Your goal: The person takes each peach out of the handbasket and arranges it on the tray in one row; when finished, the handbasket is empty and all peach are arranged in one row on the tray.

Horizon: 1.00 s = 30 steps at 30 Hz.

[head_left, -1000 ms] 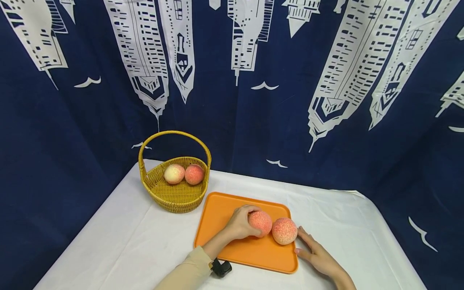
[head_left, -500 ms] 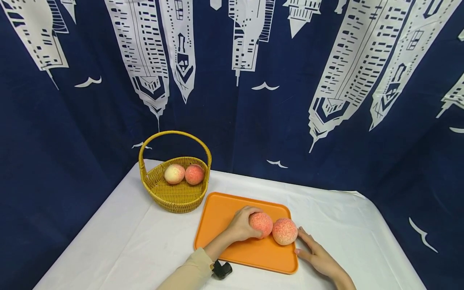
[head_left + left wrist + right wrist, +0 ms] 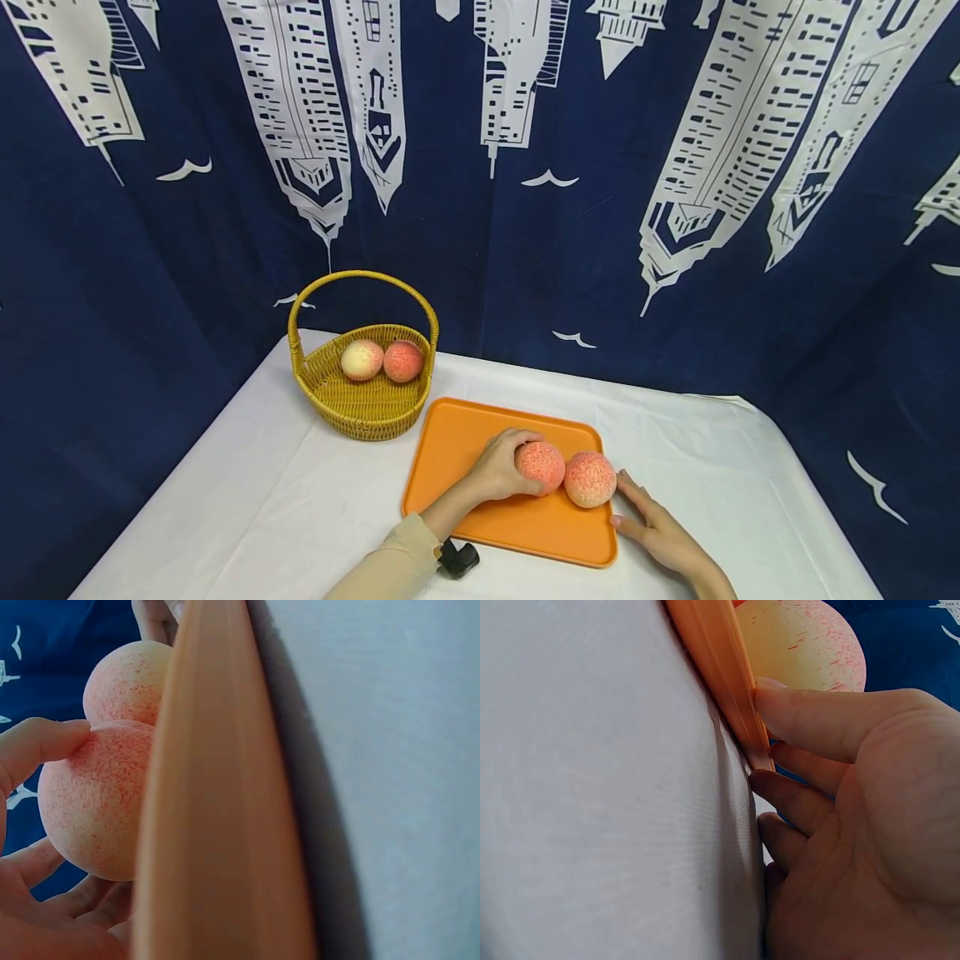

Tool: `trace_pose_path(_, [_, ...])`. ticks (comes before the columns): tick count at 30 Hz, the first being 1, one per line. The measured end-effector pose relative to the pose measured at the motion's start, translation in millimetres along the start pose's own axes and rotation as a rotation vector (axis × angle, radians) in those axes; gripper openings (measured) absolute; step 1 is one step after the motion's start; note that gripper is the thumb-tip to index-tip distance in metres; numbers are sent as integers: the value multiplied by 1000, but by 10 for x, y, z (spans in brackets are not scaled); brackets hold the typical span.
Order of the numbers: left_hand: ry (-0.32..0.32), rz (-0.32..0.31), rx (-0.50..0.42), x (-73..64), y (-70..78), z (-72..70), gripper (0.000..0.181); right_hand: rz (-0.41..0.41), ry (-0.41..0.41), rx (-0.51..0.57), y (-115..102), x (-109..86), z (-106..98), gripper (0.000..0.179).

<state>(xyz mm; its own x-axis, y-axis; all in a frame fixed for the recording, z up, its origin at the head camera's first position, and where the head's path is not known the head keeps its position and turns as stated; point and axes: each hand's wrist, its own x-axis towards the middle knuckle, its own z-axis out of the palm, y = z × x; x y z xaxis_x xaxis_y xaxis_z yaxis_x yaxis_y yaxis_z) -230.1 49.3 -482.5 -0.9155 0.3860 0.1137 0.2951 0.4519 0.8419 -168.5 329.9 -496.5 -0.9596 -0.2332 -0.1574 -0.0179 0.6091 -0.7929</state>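
My left hand (image 3: pixel 501 471) grips a pink speckled peach (image 3: pixel 540 468) over the orange tray (image 3: pixel 551 529), with thumb and fingers around its left side. A second peach (image 3: pixel 590 480) sits right beside it near the tray's right edge; in the left wrist view this second peach (image 3: pixel 127 682) shows just beyond the held peach (image 3: pixel 97 799). At that right edge is my right hand (image 3: pixel 663 533), its fingers extended and holding nothing. The right wrist view has the thumb of the right hand (image 3: pixel 855 780) right at the rim of the tray (image 3: pixel 727 667).
A woven basket (image 3: pixel 367 427) with a tall arched handle stands at the back left. Inside are a pale peach (image 3: pixel 362 360) and a redder peach (image 3: pixel 403 362). White cloth (image 3: pixel 300 508) covers the table, and a dark blue curtain (image 3: pixel 517 250) with white buildings hangs behind.
My left hand and the peach in it have shifted very slightly toward the near side. The right hand, tray and basket stay as they were.
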Motion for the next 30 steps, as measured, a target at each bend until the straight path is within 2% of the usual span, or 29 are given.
trace_pose_path(11, [12,-3,-7,-2,6,-5,66,-25,9,-8,5,-4,2,71])
trace_pose_path(30, [40,1,0,-14,-1,32,65,18,-26,1,-8,2,-20,73])
